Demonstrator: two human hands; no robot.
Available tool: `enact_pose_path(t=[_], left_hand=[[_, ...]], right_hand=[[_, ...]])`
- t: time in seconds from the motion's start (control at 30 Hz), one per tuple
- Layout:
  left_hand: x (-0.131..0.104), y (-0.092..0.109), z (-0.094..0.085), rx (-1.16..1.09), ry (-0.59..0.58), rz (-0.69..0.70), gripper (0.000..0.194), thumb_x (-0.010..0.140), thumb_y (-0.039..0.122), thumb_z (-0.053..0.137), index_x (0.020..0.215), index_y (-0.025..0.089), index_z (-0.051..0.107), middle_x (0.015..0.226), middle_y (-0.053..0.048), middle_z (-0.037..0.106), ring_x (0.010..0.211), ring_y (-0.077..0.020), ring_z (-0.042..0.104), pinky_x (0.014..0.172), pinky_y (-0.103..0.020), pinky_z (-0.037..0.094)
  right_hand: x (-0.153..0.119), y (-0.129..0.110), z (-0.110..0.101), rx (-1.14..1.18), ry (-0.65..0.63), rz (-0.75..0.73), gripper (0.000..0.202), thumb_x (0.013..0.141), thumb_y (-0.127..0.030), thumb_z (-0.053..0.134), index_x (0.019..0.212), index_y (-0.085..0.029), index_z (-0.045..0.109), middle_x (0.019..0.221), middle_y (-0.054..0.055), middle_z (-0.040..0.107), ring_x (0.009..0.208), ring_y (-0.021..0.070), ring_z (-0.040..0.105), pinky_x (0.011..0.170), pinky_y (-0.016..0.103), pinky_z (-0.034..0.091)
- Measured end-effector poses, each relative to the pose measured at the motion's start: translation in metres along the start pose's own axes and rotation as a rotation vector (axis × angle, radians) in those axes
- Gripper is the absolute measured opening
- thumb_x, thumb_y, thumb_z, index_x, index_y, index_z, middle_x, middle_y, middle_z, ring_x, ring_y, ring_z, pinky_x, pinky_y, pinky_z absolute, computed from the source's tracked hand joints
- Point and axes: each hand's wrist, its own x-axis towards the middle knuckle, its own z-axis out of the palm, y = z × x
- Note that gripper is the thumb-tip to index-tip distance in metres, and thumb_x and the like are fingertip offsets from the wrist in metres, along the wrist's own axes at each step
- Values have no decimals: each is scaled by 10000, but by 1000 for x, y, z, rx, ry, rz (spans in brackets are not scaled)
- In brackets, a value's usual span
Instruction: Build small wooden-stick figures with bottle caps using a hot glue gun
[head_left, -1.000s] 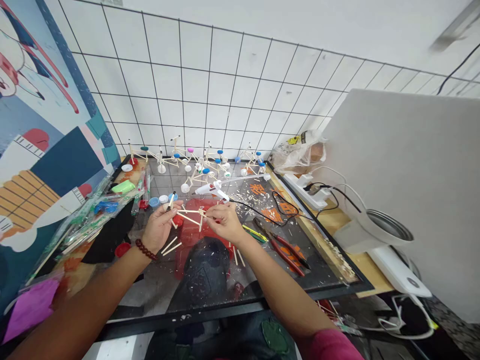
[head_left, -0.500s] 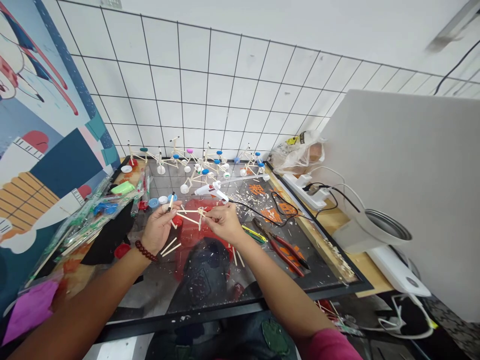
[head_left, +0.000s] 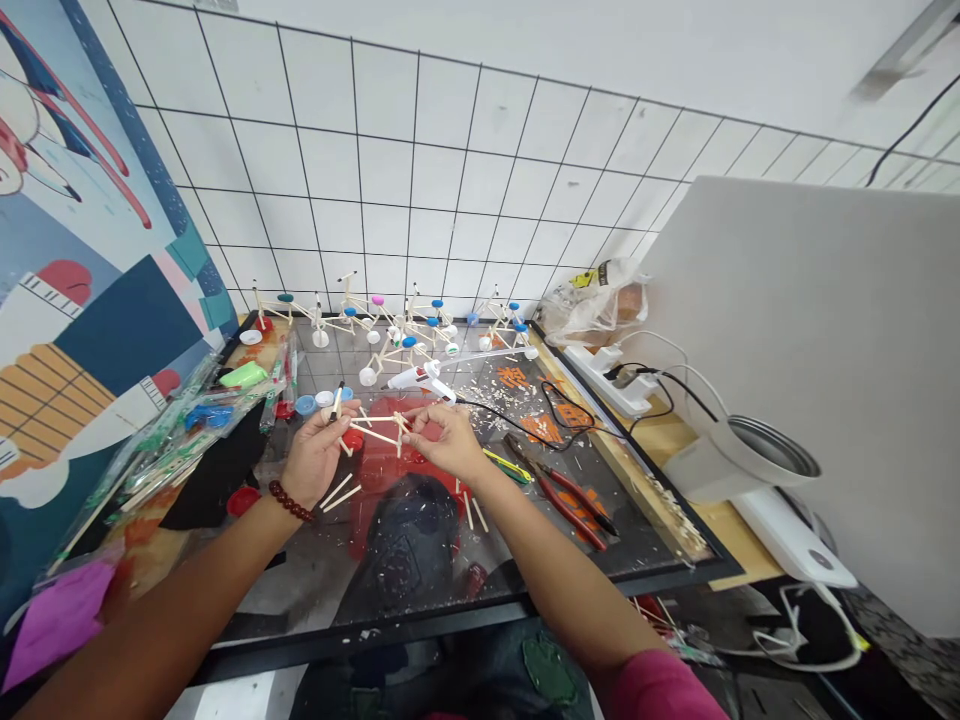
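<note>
My left hand (head_left: 313, 462), with a beaded bracelet at the wrist, pinches the left end of a small frame of pale wooden sticks (head_left: 376, 435). One dark-tipped stick rises beside its thumb. At the frame's right end, the thumb and forefinger of my right hand (head_left: 450, 445) close around the joint where the sticks meet; the fingertips partly hide it. Just beyond the hands lies a white glue gun (head_left: 421, 380). Loose sticks (head_left: 342, 494) rest on the glass tabletop below my left hand.
Several stick models with coloured caps (head_left: 409, 342) stand along the back. Red-handled pliers (head_left: 574, 505) and a yellow-green cutter (head_left: 510, 467) lie to the right, near a black cord. A power strip (head_left: 611, 380) sits at the right edge. Plastic packets (head_left: 187, 440) fill the left side.
The frame and both hands have shifted very slightly left. My right fingertips have moved a little about the joint; my left hand keeps its hold.
</note>
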Motion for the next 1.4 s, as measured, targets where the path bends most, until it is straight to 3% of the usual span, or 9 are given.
enact_pose_path(t=[0.2,0.43,0.67,0.83,1.1,1.23,1.3,1.4], left_hand=[[-1,-1,-1,34,-23,0,210,567,270,866,721,194,745,985,-61,741,1085,-242,616,984,-358,445],[-3,-2,-1,140,-28,-2,305,562,257,870,844,197,772,926,-42,728,910,-207,642,845,-325,483],[-2,-3,-3,134,-37,26,286,590,262,863,855,210,771,932,-38,734,929,-208,651,864,-325,480],[-2,-2,-3,147,-17,38,285,607,253,841,879,199,774,982,-58,740,1005,-234,650,907,-344,476],[-1,0,-1,120,-32,43,206,602,238,828,796,201,770,963,-54,741,1081,-255,629,1000,-378,445],[-2,2,0,119,-30,29,211,606,267,820,801,199,777,962,-59,746,1064,-261,635,977,-381,456],[-2,2,0,126,-19,20,219,600,263,819,805,196,780,971,-65,749,1071,-269,634,973,-383,456],[-3,2,-1,125,-14,20,229,596,255,816,814,194,782,994,-70,747,1110,-282,620,991,-389,444]], right_hand=[[0,8,5,57,-13,2,232,722,-236,799,676,-219,572,864,7,770,877,231,706,1012,449,364],[1,8,4,47,7,16,219,712,-267,806,792,-212,610,815,-1,727,771,191,679,947,413,423],[2,10,7,157,9,30,324,693,-301,814,945,-210,631,878,26,735,693,154,647,801,353,517],[2,14,8,269,-35,46,406,680,-295,813,1038,-205,642,911,44,738,746,161,662,728,318,541],[0,11,3,303,-108,27,535,692,-326,811,1184,-203,640,958,66,750,720,155,631,769,351,550],[2,8,-12,298,-149,-43,669,688,-307,815,1311,-239,580,1149,82,723,779,154,630,839,366,541],[4,7,-21,302,-120,-58,593,738,-287,768,1302,-242,591,1197,80,709,818,160,635,859,368,536],[6,7,-28,265,-47,-13,370,785,-286,705,1150,-229,681,1073,58,744,826,174,645,844,371,538]])
